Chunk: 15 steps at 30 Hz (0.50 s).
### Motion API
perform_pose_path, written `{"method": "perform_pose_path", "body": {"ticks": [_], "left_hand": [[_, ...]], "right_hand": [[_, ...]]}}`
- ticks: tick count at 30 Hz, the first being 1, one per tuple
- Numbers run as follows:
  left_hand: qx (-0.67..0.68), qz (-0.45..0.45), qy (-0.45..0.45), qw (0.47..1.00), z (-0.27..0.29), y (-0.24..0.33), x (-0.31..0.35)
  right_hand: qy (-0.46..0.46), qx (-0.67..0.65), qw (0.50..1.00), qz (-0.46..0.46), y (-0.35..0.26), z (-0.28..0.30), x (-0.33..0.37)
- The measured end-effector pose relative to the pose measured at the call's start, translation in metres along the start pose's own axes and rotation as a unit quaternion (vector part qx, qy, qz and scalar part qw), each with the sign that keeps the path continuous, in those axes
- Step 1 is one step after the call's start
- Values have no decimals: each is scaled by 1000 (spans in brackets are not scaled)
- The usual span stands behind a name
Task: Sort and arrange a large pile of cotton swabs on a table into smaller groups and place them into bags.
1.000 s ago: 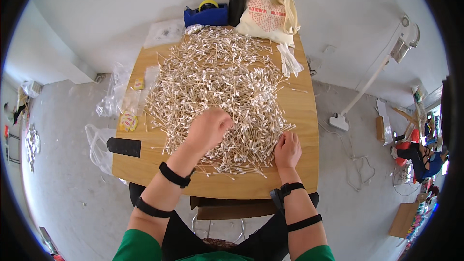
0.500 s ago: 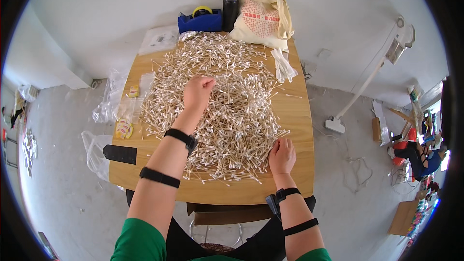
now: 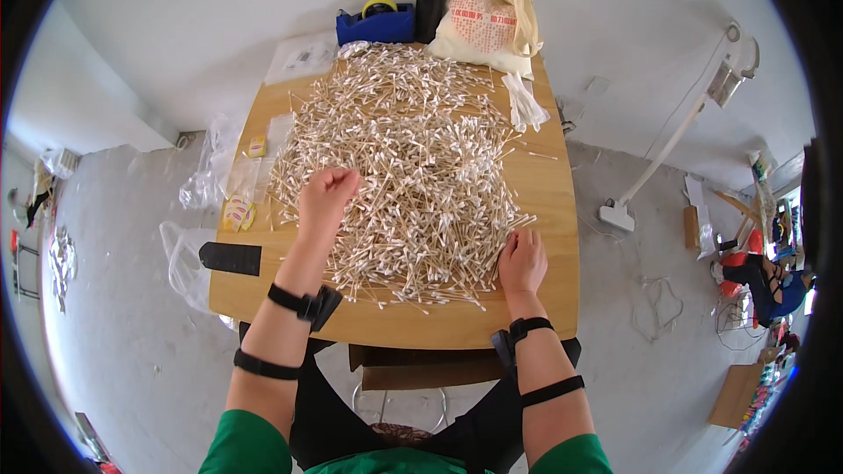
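A broad heap of cotton swabs (image 3: 413, 158) with white tips and pale sticks covers the middle of the wooden table (image 3: 555, 202). My left hand (image 3: 325, 199) is over the heap's left side, its fingers pinched together; whatever they hold is too small to make out. At the heap's near right edge, my right hand (image 3: 524, 261) rests with curled fingers beside some swab ends. What lies inside that hand is hidden. Black straps with small dark devices circle both forearms.
Along the back stand a blue tape dispenser (image 3: 376, 26), a black bottle (image 3: 429, 6) and a cream cloth bag (image 3: 479, 31). White strips (image 3: 524, 104) lie at the right. Yellow packets (image 3: 237, 212), clear plastic bags (image 3: 189, 268) and a black strip (image 3: 230, 258) line the left edge.
My left hand has drawn back toward me and to the left across the heap, fingers still pinched. My right hand stays at the heap's edge. The whole view has shifted slightly.
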<state>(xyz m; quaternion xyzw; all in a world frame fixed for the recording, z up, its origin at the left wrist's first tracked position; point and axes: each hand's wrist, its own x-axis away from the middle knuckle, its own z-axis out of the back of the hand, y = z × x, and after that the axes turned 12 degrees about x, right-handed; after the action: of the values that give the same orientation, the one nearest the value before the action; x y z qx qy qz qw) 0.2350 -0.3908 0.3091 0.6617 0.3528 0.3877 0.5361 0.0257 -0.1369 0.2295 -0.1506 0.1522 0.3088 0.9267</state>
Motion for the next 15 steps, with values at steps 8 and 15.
{"method": "perform_pose_path", "body": {"ticks": [8,15], "left_hand": [[-208,51,-413,885,7,-37,181],[-308,-175,-396,847,-1,-64,213]], "right_hand": [[-2,15,1000,4,1,-3,2],[0,13,1000,1,7,0,2]]}}
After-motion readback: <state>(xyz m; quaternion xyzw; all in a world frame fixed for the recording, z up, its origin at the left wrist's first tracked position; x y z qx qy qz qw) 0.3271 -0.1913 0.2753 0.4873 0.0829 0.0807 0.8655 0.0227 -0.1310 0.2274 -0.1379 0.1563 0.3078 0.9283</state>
